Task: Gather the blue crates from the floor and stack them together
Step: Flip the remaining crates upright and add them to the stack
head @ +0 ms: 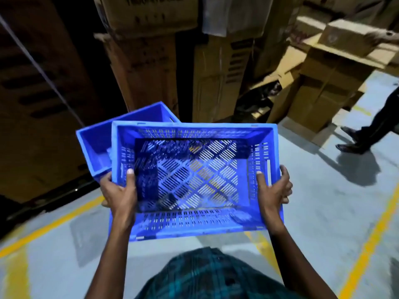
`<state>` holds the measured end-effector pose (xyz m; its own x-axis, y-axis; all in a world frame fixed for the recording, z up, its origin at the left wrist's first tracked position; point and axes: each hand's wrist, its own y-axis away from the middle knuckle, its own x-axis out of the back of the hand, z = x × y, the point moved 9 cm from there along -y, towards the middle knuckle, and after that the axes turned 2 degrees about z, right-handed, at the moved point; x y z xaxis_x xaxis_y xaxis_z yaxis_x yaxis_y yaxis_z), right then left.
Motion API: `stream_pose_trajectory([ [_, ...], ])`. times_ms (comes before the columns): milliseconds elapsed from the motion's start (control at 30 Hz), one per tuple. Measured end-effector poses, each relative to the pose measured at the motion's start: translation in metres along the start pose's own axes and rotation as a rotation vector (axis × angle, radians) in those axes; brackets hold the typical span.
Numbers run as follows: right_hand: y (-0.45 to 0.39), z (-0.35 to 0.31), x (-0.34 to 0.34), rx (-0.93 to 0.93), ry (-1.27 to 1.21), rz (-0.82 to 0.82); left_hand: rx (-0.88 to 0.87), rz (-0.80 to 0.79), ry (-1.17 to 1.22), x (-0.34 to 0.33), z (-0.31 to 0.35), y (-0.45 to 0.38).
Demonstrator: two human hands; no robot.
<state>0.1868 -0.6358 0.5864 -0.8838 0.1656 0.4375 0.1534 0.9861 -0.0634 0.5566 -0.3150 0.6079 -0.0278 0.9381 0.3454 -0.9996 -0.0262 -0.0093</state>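
I carry a blue perforated crate (194, 225) in front of me, above the floor. My left hand (119, 190) grips its left wall, thumb inside and fingers outside. On the opposite wall my right hand (273, 190) grips the same way. The crate is empty and its slotted bottom lets the floor show through. A second blue crate (97, 141) with solid walls sits behind and to the left, partly hidden by the one I hold.
Tall stacks of cardboard boxes (216, 83) stand just ahead, more boxes (323, 93) at the right. Another person's legs (371, 130) cross the grey floor at far right. Yellow floor lines (371, 244) run right and left. A dark shelf (32, 104) fills the left.
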Motion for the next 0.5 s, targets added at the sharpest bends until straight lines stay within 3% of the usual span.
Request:
stream_pose_trajectory([
  [233, -0.025, -0.05, -0.064, 0.072, -0.012, 0.001, 0.009, 0.069, 0.087, -0.015, 0.023, -0.064],
  [500, -0.058, -0.098, -0.153, 0.191, 0.005, -0.175, 0.073, 0.295, 0.088, -0.006, 0.016, -0.098],
])
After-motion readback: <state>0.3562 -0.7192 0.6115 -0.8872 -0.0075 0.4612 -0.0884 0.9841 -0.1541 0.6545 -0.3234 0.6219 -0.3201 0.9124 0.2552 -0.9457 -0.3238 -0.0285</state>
